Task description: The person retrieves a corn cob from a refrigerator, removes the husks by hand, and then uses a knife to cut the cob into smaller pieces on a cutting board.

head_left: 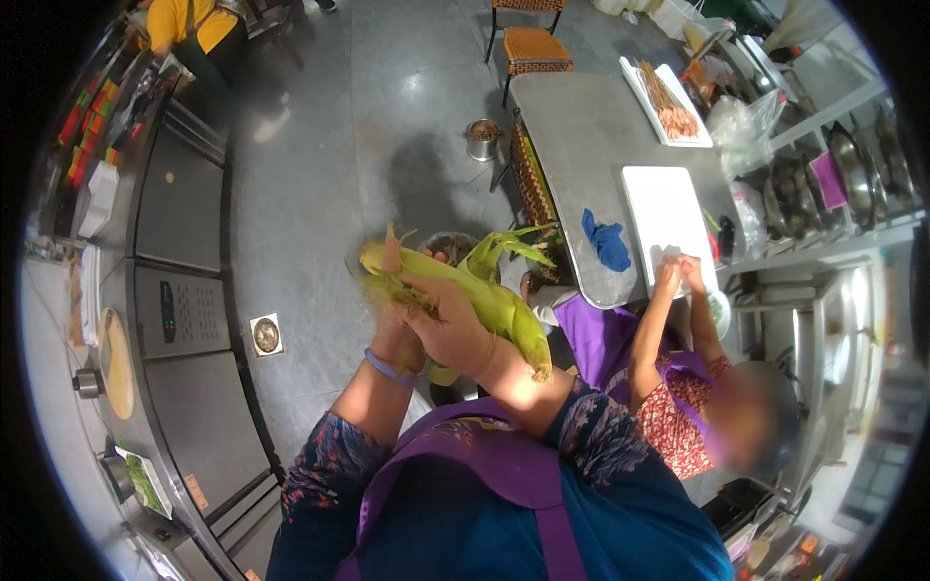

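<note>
An ear of corn (pixel 465 287) in green husk lies slantwise across my hands, above the floor. Its far left tip is partly bared, and a loosened strip of husk (pixel 508 248) sticks out to the right. From beneath, my left hand (pixel 396 327) grips the ear near that tip; a lavender band circles its wrist. My right hand (pixel 452 319) closes over a tuft of corn silk (pixel 392 289) at the ear's near side, its fingertips partly hidden. Below the corn, a round container (pixel 449 243) shows only in part.
Right of me a seated co-worker (pixel 676 385) has both hands over a white tray (pixel 665 210) on the metal table (pixel 574 145). A blue cloth (pixel 607 241) and a tray of skewers (pixel 668 105) rest there too. Steel refrigerated counters (pixel 182 298) line the left side. A metal pot (pixel 482 139) stands on the floor.
</note>
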The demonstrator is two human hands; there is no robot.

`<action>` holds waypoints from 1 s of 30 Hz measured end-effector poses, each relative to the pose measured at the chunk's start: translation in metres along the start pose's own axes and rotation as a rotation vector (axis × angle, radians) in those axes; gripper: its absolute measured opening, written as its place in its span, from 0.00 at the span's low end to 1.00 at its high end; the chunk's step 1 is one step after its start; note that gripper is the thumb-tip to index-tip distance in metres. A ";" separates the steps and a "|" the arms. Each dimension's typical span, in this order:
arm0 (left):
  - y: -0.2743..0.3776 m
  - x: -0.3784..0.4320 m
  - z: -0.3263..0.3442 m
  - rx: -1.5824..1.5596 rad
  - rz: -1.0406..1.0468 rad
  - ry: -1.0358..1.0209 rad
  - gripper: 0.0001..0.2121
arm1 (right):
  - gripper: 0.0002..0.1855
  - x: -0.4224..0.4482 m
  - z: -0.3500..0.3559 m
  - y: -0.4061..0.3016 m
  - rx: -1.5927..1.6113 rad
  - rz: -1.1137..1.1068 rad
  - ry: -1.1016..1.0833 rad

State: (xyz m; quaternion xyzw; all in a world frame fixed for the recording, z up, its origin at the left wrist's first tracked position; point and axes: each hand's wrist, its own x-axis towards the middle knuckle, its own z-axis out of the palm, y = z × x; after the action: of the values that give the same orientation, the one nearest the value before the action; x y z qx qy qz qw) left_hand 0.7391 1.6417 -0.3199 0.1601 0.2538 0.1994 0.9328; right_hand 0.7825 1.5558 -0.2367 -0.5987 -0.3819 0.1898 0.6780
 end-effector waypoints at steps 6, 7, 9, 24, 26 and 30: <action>0.038 0.041 -0.040 0.243 -0.031 0.116 0.19 | 0.10 -0.023 0.015 -0.008 0.057 0.204 -0.385; 0.051 0.052 -0.037 0.224 -0.114 0.193 0.18 | 0.12 -0.031 0.017 -0.013 -0.070 0.117 -0.547; 0.063 0.061 -0.030 0.210 -0.085 0.447 0.17 | 0.07 -0.039 0.009 -0.021 -0.047 -0.023 -0.341; 0.064 -0.010 0.025 0.813 0.441 0.069 0.17 | 0.07 -0.015 -0.071 0.012 0.315 0.464 0.013; 0.048 -0.019 0.027 0.920 0.401 0.015 0.25 | 0.31 0.009 -0.063 0.030 0.194 0.345 -0.041; 0.032 -0.032 0.036 1.147 0.641 -0.209 0.38 | 0.43 0.038 -0.026 0.035 0.022 0.298 -0.121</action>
State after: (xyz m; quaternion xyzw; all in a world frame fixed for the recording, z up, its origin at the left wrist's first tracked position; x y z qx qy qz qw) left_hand 0.7241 1.6481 -0.2647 0.7171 0.1677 0.2836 0.6142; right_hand 0.8325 1.5728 -0.2591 -0.6288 -0.3268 0.3280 0.6246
